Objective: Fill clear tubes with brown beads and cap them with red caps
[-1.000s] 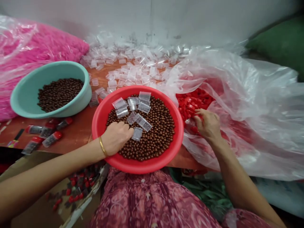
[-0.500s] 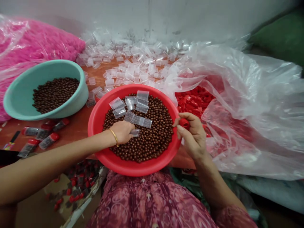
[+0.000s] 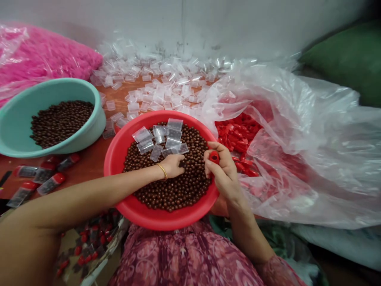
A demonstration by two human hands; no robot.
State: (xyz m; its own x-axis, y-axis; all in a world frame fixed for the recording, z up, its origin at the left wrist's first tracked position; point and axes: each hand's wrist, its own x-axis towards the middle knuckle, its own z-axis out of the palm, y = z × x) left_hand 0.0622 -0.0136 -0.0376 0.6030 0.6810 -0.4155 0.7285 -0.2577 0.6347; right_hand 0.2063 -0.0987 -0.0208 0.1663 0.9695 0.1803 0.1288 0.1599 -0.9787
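My left hand (image 3: 172, 166), with a gold bracelet at the wrist, reaches into the red basin (image 3: 117, 155) of small brown balls (image 3: 169, 194). Its fingers are closed around a small clear plastic container, mostly hidden and dark where it shows against the balls. Over the basin's right rim, my right hand (image 3: 224, 169) pinches a hollow red cap (image 3: 214, 157) with the opening facing me. Several clear plastic containers (image 3: 160, 134) lie on top of the balls, just beyond my left hand.
A teal basin (image 3: 99, 119) of brown balls stands at left, with filled red-capped containers (image 3: 51, 184) before it. Clear containers (image 3: 157, 95) cover the table's back. A plastic bag (image 3: 297, 119) of red caps (image 3: 238, 133) lies right. Below left is a box of capped containers (image 3: 92, 242).
My left hand has moved right and pushed among the balls with the clear container. My right hand has come left over the basin's rim, bringing the red cap nearer.
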